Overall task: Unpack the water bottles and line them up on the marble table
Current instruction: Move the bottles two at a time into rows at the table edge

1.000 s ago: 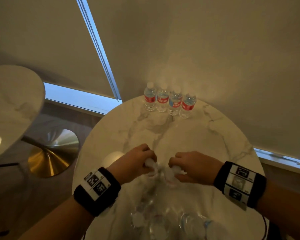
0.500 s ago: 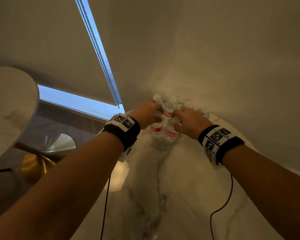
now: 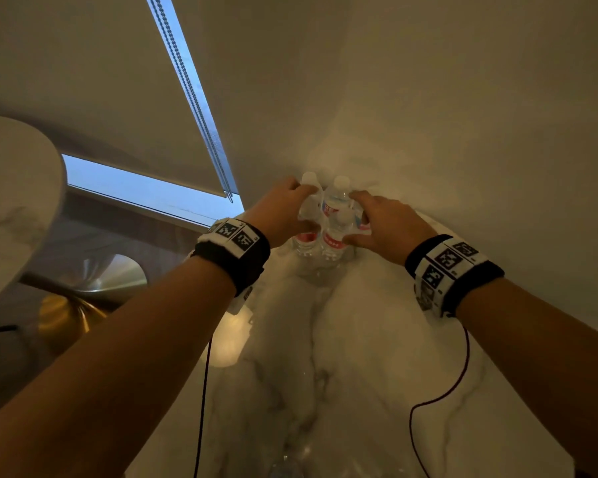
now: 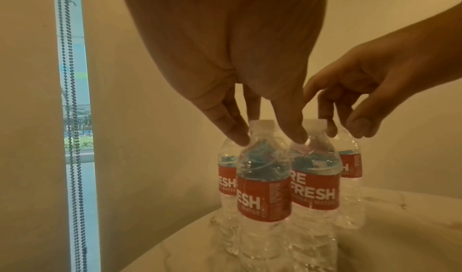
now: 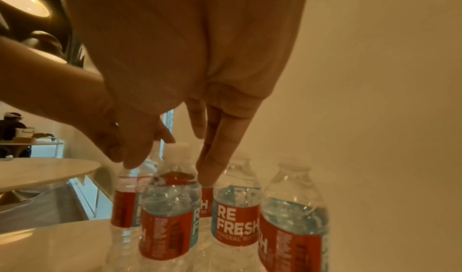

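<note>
1. Water bottles (image 3: pixel 335 232): standing upright in a tight cluster just above the centre of the head view, at the far rim of the marble table (image 3: pixel 359 357).
2. A second ago, only four in a row there, with both hands down at the wrapped pack in the bottom of the frame. Now two more set down touching the front of that row.
3. Left hand (image 3: pixel 277 215): pinching the neck of the front left bottle (image 4: pixel 262 177), fingertips (image 4: pixel 240 138) pressed on its shoulder, base down on the marble.
4. Right hand (image 3: pixel 387 225): narrow, thumb and fingers pointing down either side of the front right bottle (image 5: pixel 172 197); cannot tell whether gripping or already loosened.
5. Probably at the point of letting go. Six out so far, but in two ranks rather than one line, so some nudging sideways is likely needed; more apparently left in the pack (image 3: pixel 290 460), dim at the bottom edge.
6. Surface: round, pale, grey-veined, glossy; smooth enough for light bottles to slide or topple into neighbours.
7. Room: dim and warm-lit; drawn roller blinds (image 3: pixel 463 98) across the top, bead chain (image 3: pixel 194 98) in the upper left, strip of window (image 3: pixel 145 191) below it; second marble table (image 3: pixel 14 201) at left on a brass base (image 3: pixel 69 315); thin cables (image 3: pixel 439 398) trailing from the wristbands.
</note>
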Tool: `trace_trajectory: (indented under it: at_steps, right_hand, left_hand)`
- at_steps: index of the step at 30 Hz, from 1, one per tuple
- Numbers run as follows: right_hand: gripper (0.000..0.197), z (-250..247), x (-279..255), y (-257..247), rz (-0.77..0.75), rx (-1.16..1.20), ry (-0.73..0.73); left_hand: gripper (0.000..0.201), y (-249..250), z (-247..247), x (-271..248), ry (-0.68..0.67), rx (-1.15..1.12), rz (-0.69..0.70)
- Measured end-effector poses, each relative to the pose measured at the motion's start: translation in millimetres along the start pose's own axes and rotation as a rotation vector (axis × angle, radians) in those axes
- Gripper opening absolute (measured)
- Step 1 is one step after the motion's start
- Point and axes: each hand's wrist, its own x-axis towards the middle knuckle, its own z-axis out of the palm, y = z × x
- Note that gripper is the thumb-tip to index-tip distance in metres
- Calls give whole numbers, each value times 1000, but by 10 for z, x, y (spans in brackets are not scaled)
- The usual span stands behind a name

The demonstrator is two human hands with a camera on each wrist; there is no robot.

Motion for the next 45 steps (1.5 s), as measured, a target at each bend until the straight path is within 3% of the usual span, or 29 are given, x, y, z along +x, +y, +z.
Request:
trace_trajectory:
  at_steps: [2,6,14,17,21,27,32,39,45]
  right_hand:
    - [64,-91,-281,14,-24,-23,-28]
    - [44,-229,-1048,44,-113,-118,-165]
    - [37,30,-2581,-119,-271,-30,-395]
    - [49,199,-2955,-362,-329,21,-471]
    - [59,414,-3164,-618,-409,-14,-462]
    - [56,662,-3077,-1022,-490,-140,-477]
    - [37,733,-2962,-1157,-513,-153,-481]
    - [29,299,-2878,-806,-396,26,-334]
    - [26,-275,-2550,-348,-224,88,-189]
  left_hand:
    - [73,23,19,-212,87,-2,12]
    - [54,187,134,-934,171,-23,82]
    - [23,700,511,-2561,-137,-215,191]
    - [31,746,619,-3020,-234,-182,173]
    - [52,700,731,-3391,-293,-124,107]
    - [33,653,843,-3465,-291,-150,59]
    - [28,627,861,-3422,-287,-182,77]
    - [27,640,725,-3056,-257,-188,97]
    - [30,818,519,-2238,-230,-139,150]
